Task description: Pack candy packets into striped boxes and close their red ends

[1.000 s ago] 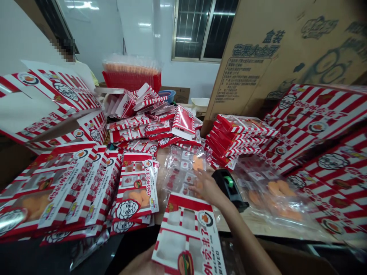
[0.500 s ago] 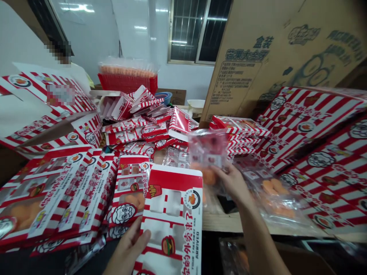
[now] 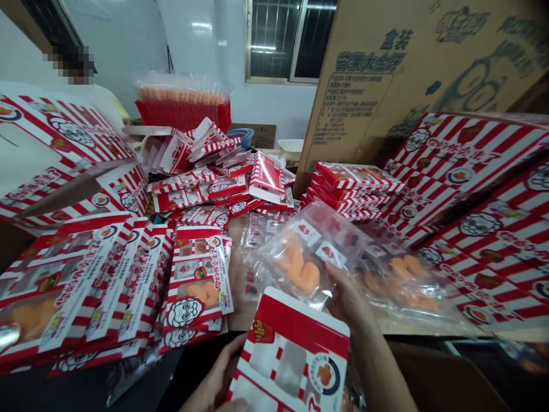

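Note:
My left hand (image 3: pixel 221 377) grips the left edge of an empty red-and-white striped box (image 3: pixel 291 357) with clear windows, held low in front of me. My right hand (image 3: pixel 349 297) holds a clear plastic tray (image 3: pixel 306 252) with orange food pieces and small sachets, tilted just above the box's top end. The tray's lower edge sits close to the box's opening; whether they touch I cannot tell.
Filled striped boxes (image 3: pixel 199 277) lie in rows at the left. A heap of flat boxes (image 3: pixel 214 177) fills the middle. A stack of boxes (image 3: pixel 351 189) and more clear trays (image 3: pixel 403 280) sit at right. A big brown carton (image 3: pixel 407 68) stands behind.
The right hand has brought the clear tray down and toward me, over the box's top end. The left hand has lowered the box and tilted it.

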Demonstrator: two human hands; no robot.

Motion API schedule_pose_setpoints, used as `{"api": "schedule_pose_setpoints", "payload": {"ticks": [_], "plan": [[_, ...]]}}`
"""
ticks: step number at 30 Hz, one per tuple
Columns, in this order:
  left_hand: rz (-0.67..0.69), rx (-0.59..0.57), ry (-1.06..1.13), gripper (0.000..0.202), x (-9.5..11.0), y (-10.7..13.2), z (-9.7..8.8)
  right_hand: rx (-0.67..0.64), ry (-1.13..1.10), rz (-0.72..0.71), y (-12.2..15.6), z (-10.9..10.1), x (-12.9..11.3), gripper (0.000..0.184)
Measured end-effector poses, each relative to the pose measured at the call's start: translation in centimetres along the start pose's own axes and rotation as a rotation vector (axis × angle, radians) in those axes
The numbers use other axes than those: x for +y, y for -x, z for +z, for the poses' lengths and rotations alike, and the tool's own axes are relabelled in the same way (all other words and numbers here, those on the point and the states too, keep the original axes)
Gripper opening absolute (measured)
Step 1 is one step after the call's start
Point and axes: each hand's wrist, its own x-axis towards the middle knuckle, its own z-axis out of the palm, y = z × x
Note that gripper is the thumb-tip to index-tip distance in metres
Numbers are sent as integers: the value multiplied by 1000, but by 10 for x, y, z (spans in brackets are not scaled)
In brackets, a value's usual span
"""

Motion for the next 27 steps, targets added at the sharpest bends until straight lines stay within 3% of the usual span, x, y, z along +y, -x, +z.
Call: {"api": "schedule_pose_setpoints", "payload": {"ticks": [4,8,13,16,19,23,27], "plan": [[27,24,8,68,22,-16,9,-73,117,125,14,0,13,40],[30,160,20,55,37,-42,21,-26,112,91,17,6,16,39],[72,366,159,31,31,-55,23,67,16,-84,18,10,10,28],[94,450,219,29,24,-54,16,91,-56,-64,18,8,9,33],[83,467,223,32,21,-53,14,106,-23,13,18,2,9,34],[103,451,160,43,24,-52,22,56,147,-1,17,-8,5,32],[132,460,109,38,26,-53,28,-21,262,9,17,-19,-2,28]]}}
